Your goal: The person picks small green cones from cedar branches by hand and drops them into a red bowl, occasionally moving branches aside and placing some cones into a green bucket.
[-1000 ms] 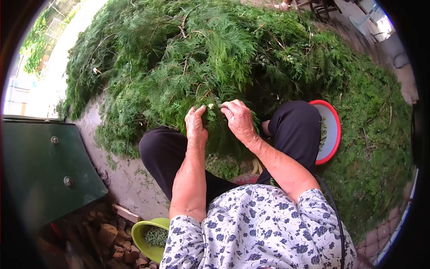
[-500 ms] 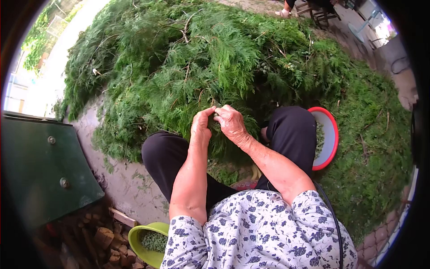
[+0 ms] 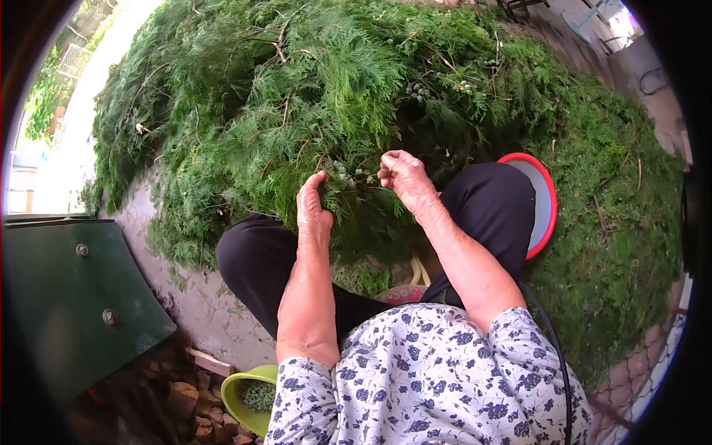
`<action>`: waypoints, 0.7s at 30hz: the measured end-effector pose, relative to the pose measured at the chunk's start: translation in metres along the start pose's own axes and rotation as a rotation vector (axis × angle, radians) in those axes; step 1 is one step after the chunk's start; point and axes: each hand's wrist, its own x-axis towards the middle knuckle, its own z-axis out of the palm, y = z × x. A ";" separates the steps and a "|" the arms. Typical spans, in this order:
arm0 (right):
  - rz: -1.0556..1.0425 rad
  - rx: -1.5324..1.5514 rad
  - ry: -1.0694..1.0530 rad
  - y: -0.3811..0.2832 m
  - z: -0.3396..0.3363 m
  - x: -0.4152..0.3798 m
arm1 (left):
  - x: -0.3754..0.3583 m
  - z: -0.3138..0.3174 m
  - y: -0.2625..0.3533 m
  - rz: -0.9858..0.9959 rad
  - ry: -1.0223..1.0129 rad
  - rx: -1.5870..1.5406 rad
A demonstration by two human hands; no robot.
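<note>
A leafy conifer branch with small pale green cones (image 3: 345, 175) lies between my two hands. My left hand (image 3: 314, 206) is at its left side, closed on the greenery, with part of the fingers hidden. To the right of the cones, my right hand (image 3: 408, 182) is raised with thumb and fingers pinched together. Whatever is in that pinch is too small to make out. The large heap of cut conifer branches (image 3: 245, 96) rises directly in front of my knees.
Beside my right knee stands a white basin with a red rim (image 3: 550, 208). A green bowl (image 3: 231, 393) holding small green cones sits at lower left, near chopped firewood (image 3: 183, 400). A dark green metal panel (image 3: 67, 289) is on the left. More cut greenery (image 3: 601, 297) covers the right.
My hands were together at one spot in the greenery; now they are apart. The right hand has moved up and right, the left slightly left. Cones now show between them.
</note>
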 end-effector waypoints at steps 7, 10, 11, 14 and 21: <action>-0.077 -0.500 -0.035 0.033 0.028 0.006 | 0.011 -0.012 -0.005 -0.041 -0.009 -0.007; -0.143 -0.596 -0.045 0.036 0.035 0.008 | 0.020 -0.018 -0.006 -0.024 0.006 0.034; -0.171 -0.630 -0.041 0.038 0.036 0.010 | 0.021 -0.019 -0.006 -0.043 -0.037 0.024; -0.123 -0.487 0.007 0.037 0.034 0.017 | 0.021 -0.019 -0.005 -0.056 -0.101 0.004; 0.005 -0.509 -0.027 0.035 0.050 0.031 | 0.011 -0.011 0.001 -0.081 -0.145 0.003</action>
